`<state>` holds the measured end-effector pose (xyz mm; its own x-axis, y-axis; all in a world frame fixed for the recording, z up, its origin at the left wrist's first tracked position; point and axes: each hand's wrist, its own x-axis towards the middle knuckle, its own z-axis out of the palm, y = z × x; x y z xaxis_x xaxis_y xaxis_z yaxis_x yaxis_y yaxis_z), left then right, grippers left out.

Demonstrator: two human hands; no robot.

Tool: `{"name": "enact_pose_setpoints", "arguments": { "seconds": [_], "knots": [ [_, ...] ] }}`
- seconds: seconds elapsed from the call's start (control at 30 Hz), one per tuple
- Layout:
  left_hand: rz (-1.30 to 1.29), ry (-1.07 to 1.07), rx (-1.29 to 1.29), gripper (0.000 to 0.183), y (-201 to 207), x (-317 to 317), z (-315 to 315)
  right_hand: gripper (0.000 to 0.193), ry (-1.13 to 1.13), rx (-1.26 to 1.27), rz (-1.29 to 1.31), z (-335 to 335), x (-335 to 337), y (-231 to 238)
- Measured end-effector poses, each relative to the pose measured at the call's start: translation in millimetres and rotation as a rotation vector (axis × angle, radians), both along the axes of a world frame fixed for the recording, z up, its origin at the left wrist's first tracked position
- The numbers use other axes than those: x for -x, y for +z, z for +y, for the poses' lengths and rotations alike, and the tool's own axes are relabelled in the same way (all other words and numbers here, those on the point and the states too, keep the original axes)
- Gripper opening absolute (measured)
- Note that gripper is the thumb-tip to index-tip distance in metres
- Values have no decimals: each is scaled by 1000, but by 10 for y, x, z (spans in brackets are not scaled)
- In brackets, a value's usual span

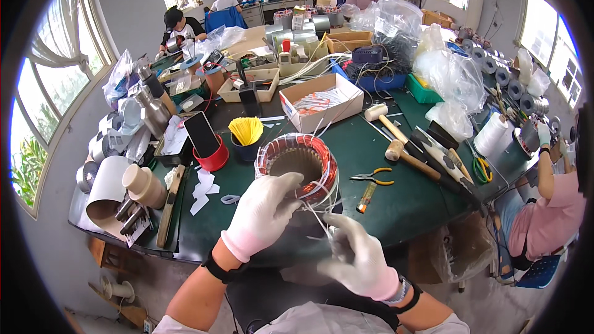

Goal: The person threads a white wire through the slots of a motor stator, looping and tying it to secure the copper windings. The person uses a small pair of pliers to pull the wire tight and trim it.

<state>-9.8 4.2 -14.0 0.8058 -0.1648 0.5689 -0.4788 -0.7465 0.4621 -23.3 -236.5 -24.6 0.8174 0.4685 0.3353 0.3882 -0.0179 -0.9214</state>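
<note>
A motor stator (327,164) stands on the green table in front of me, its red and copper-coloured windings bound with white cord around the top. My left hand (263,210), in a white glove, grips the near left rim, fingers curled over the edge towards the bore. From the stator's near side a white cord (318,218) runs down to my right hand (361,260). That gloved hand is closed on the cord, partly smeared by motion. Pliers (373,177) with yellow and black handles lie to the right of the stator, beside a small yellow-orange tube (366,198).
Two mallets (396,150) lie at the right near green-handled scissors (482,169) and a white thread cone (491,135). A phone (202,133) leans in a red holder. Behind the stator stands a white box (322,100). A co-worker (547,210) sits at the right.
</note>
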Motion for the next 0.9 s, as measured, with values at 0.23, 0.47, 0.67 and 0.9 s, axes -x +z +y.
{"name": "enact_pose_setpoints", "arguments": {
  "seconds": [0.23, 0.47, 0.67, 0.9],
  "knots": [
    [-30, 7, -29, 49, -22, -1, -13, 23, -191, 47, -597, -268, -345, 358],
    [-53, -9, -14, 47, -35, -55, -55, 44, 20, -810, 5, -851, 180, 456],
    [-189, -79, 46, 38, -24, -102, -47, 19, -476, 1176, -183, -2541, 209, -1252],
    [-61, -2, 97, 35, -68, -110, -90, 14, -631, 1707, -58, -3980, 607, -2068]
  ]
}}
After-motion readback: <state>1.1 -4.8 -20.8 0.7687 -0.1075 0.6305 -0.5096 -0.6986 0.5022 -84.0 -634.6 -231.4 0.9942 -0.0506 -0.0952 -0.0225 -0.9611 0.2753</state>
